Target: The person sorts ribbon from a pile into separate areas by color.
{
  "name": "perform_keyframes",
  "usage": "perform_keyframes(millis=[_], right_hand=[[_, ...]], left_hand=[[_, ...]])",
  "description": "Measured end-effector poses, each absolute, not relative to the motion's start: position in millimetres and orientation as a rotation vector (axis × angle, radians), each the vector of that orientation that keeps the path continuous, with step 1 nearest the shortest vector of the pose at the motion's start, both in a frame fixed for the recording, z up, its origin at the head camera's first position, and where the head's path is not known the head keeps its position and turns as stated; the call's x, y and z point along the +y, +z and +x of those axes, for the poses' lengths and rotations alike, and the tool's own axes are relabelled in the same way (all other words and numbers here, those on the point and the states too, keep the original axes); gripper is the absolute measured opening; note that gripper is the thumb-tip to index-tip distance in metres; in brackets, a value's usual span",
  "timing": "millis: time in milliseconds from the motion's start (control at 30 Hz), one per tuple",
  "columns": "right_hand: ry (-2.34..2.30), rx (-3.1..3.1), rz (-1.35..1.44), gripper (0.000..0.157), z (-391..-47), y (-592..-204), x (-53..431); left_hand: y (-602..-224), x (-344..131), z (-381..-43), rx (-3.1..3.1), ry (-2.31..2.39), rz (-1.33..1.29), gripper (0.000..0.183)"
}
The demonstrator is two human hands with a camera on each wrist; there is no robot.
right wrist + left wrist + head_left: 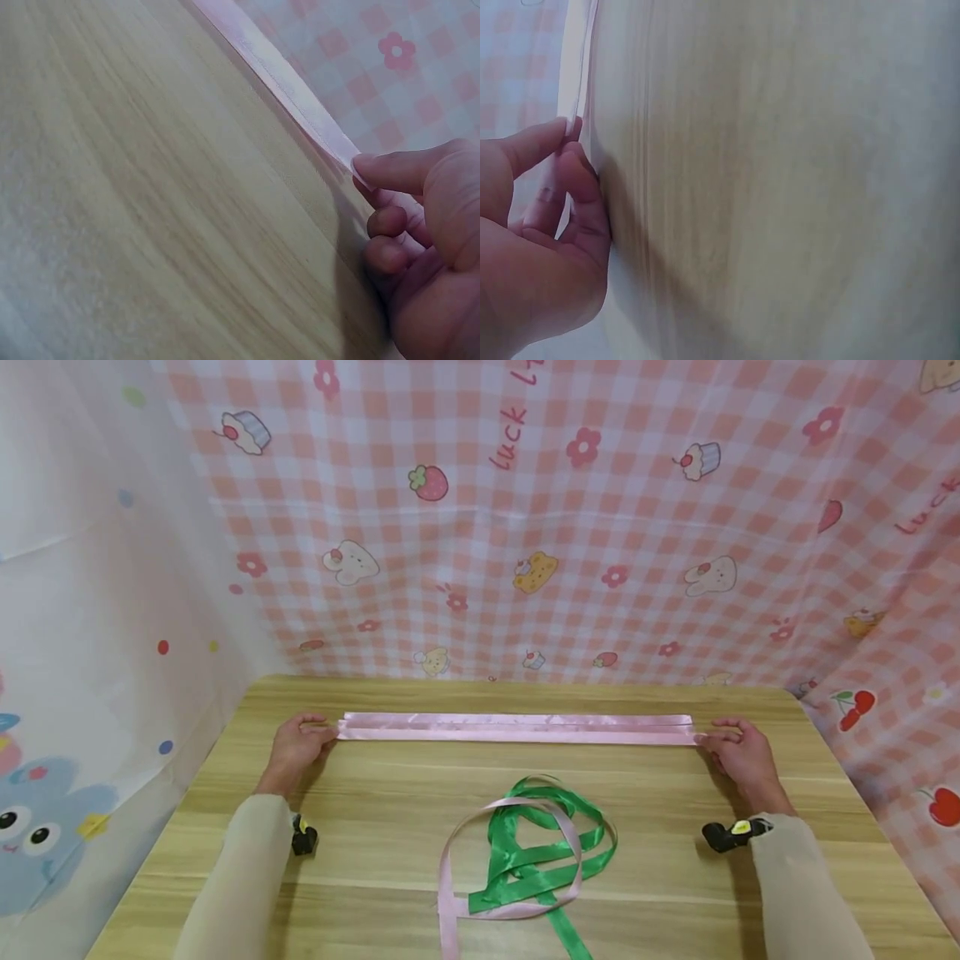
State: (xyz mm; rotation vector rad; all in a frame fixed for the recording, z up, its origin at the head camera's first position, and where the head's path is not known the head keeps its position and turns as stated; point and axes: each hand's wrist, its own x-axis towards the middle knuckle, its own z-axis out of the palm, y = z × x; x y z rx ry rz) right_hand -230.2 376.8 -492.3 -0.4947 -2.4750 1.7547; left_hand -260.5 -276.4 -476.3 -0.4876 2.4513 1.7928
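Note:
Two pink satin ribbon strips lie side by side across the back of the table, the farther one (517, 719) just behind the nearer one (517, 736). At the left end, my left hand (296, 750) pinches the nearer ribbon between thumb and fingertip; the left wrist view shows this hand (547, 247) with its other fingers curled against the tabletop. My right hand (742, 760) pinches the opposite end. In the right wrist view the ribbon (277, 82) runs straight away from the thumb of that hand (442, 225).
Closer to me, a loose tangle of green ribbon (525, 862) lies mid-table with a looped pink ribbon (446, 877) over it. A pink checked cloth (480, 543) hangs behind the wooden table (367, 810), and a white printed cloth (97, 610) hangs at the left.

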Motion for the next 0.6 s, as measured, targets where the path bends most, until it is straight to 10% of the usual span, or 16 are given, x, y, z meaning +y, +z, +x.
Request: perform_keyframes(millis=[600], right_hand=[[1.566,-2.463,-0.501,0.036,-237.3,-506.9,372.5]], left_hand=[[-482.2,-281.4,-266.8,2.401,1.798,-0.617,0.051]])
